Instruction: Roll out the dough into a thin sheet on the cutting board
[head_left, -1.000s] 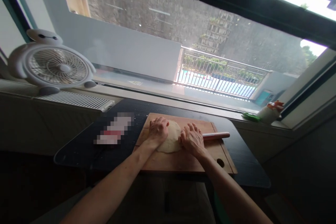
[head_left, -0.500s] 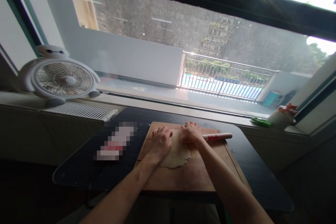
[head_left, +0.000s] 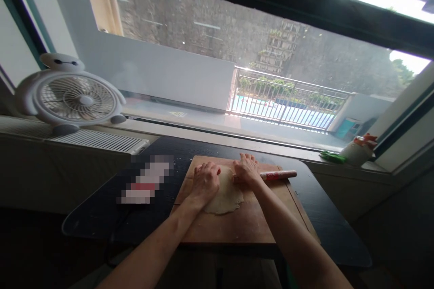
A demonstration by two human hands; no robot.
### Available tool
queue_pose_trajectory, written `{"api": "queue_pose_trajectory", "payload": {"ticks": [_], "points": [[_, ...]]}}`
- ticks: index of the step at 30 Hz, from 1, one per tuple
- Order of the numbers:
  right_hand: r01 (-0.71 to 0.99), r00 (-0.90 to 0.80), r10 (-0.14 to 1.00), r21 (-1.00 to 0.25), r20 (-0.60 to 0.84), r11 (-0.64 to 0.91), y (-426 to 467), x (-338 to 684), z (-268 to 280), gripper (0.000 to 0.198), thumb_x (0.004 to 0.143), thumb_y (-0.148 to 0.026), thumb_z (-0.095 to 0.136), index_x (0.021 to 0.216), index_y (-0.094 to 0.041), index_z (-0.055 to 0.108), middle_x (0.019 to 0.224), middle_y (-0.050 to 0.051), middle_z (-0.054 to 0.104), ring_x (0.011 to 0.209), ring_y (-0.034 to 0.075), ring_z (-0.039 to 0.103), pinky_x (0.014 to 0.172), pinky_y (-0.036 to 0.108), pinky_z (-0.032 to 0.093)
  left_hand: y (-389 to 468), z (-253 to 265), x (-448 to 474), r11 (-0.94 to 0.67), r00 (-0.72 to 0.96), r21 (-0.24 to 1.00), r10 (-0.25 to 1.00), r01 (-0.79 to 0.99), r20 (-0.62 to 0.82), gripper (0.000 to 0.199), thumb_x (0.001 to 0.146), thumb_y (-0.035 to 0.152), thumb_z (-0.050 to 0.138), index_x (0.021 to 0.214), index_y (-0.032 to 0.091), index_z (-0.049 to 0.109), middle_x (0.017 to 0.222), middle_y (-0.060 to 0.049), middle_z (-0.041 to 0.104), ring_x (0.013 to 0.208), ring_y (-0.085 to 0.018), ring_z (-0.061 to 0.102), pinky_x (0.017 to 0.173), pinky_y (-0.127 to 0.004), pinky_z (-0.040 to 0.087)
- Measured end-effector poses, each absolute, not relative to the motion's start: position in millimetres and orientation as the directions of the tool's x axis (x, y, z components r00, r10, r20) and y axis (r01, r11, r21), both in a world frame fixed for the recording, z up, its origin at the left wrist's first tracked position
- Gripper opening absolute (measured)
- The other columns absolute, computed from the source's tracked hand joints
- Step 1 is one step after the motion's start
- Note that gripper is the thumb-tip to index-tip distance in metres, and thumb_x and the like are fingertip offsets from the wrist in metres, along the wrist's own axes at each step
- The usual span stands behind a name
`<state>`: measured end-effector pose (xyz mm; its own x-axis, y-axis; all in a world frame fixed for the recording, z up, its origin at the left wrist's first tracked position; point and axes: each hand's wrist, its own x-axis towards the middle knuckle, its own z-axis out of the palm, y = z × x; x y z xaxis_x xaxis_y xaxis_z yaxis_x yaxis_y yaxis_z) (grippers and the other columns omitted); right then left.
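A flat sheet of pale dough (head_left: 225, 196) with a ragged lower right edge lies on a wooden board (head_left: 237, 230). My left hand (head_left: 207, 178) rests at the sheet's upper left edge, its fingers bent together and closed on the dough; the fingertips are mostly hidden. My right hand (head_left: 246, 167) is at the upper right of the dough, its fingers stretched forward and apart. Beneath its palm and wrist lies a rolling pin (head_left: 280, 175), reaching out to the right across the board. The hand hides part of the pin.
The board lies on a dark table (head_left: 335, 230). Left of it is a blurred-out pale and red item (head_left: 149, 180). Beyond stand a white fan (head_left: 77, 99) on a radiator (head_left: 115, 141) and a pale pot-like object (head_left: 357, 151) beside a green cloth-like thing (head_left: 332, 157) on the sill.
The fingers of my right hand have lifted and straightened a little. My left hand stays at the dough's edge. The whole view has shifted slightly.
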<state>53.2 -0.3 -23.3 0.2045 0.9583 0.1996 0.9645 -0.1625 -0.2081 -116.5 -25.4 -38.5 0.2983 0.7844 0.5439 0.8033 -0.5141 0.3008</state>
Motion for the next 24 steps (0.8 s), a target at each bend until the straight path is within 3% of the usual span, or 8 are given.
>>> {"api": "queue_pose_trajectory", "payload": {"ticks": [4, 9, 16, 24], "points": [[0.960, 0.197, 0.951, -0.245, 0.238, -0.137, 30.7, 52.8, -20.8, 0.042, 0.086, -0.039, 0.034, 0.120, -0.018, 0.047, 0.119, 0.012, 0.050, 0.112, 0.025, 0.040, 0.092, 0.038, 0.030, -21.9, -41.2, -116.9, -0.519, 0.307, 0.307, 0.788, 0.798, 0.534, 0.017, 0.079, 0.013, 0.041, 0.078, 0.020, 0.056, 0.084, -0.005, 0.061, 0.083, -0.020, 0.053, 0.079, -0.035, 0.035], [0.961, 0.199, 0.960, -0.233, 0.198, -0.151, -2.2, 55.9, -25.8, 0.045, 0.086, -0.041, 0.034, 0.125, -0.020, 0.044, 0.122, 0.011, 0.049, 0.114, 0.025, 0.039, 0.093, 0.038, 0.029, -24.1, -38.6, -115.0, -0.504, 0.310, 0.298, 0.802, 0.810, 0.511, 0.017, 0.079, 0.014, 0.040, 0.079, 0.019, 0.057, 0.086, -0.006, 0.061, 0.086, -0.020, 0.054, 0.081, -0.034, 0.035], [0.989, 0.130, 0.909, -0.115, 0.396, -0.091, -69.8, 57.5, -39.8, 0.042, 0.087, -0.035, 0.030, 0.125, -0.023, 0.044, 0.131, 0.007, 0.042, 0.127, 0.024, 0.024, 0.101, 0.037, 0.018, -28.9, -35.4, -113.1, -0.499, 0.301, 0.295, 0.798, 0.815, 0.522, 0.019, 0.079, 0.013, 0.040, 0.081, 0.018, 0.058, 0.089, -0.008, 0.063, 0.086, -0.020, 0.055, 0.080, -0.035, 0.035], [0.964, 0.188, 0.957, -0.228, 0.223, -0.136, 18.4, 56.4, -25.5, 0.047, 0.084, -0.040, 0.036, 0.126, -0.020, 0.042, 0.125, 0.011, 0.046, 0.118, 0.026, 0.036, 0.094, 0.039, 0.029, -23.3, -39.0, -115.6, -0.506, 0.303, 0.303, 0.797, 0.808, 0.522, 0.018, 0.080, 0.014, 0.040, 0.080, 0.019, 0.057, 0.087, -0.007, 0.061, 0.085, -0.020, 0.053, 0.080, -0.035, 0.035]]}}
